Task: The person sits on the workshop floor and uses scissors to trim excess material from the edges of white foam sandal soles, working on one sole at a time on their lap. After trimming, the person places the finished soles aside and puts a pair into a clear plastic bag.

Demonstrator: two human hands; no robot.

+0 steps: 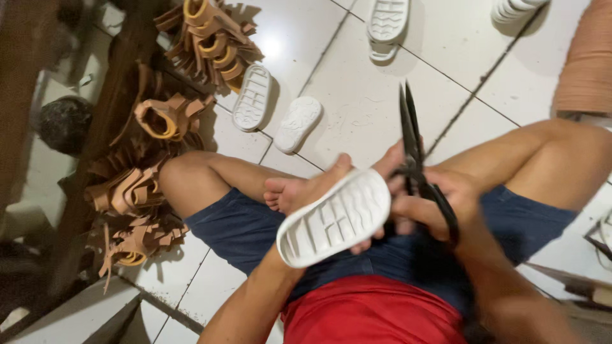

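Observation:
I sit cross-legged on a tiled floor. My left hand holds a white rubber shoe sole from underneath, tread side up, so most of the hand is hidden by it. Just right of the sole, my right hand grips the handles of black scissors. Their blades point up and away, close together, beside the sole's right end.
Two white soles lie on the tiles ahead, with more soles farther back. Piles of tan leather sandal straps line the left side beside a dark wooden beam. A tan roll stands at right.

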